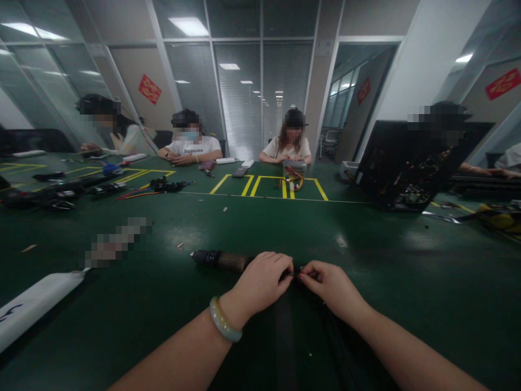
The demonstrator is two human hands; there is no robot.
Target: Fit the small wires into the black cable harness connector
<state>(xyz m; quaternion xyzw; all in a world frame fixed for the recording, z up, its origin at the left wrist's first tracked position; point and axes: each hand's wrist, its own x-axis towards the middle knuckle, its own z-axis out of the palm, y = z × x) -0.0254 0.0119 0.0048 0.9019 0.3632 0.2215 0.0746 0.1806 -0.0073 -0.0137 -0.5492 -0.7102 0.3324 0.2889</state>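
A drill-like tool (230, 261) with a dark ribbed chuck and a brown body lies on the green table, its chuck pointing left. Its right end disappears behind my left hand (266, 279), whose fingers are curled closed around something small and dark. Whether this hand also grips the tool cannot be made out. My right hand (328, 282), close beside the left, pinches a small dark piece (298, 269) between thumb and fingers. That piece sits in the narrow gap between both hands. A pale bangle (225, 320) circles my left wrist.
A white power strip (40, 304) lies at the left. Bundled cables (163, 185) and dark parts are further back. Yellow tape (220, 183) marks the green table (260, 222). A black computer case (407, 168) stands at the right. Several people sit around the far side.
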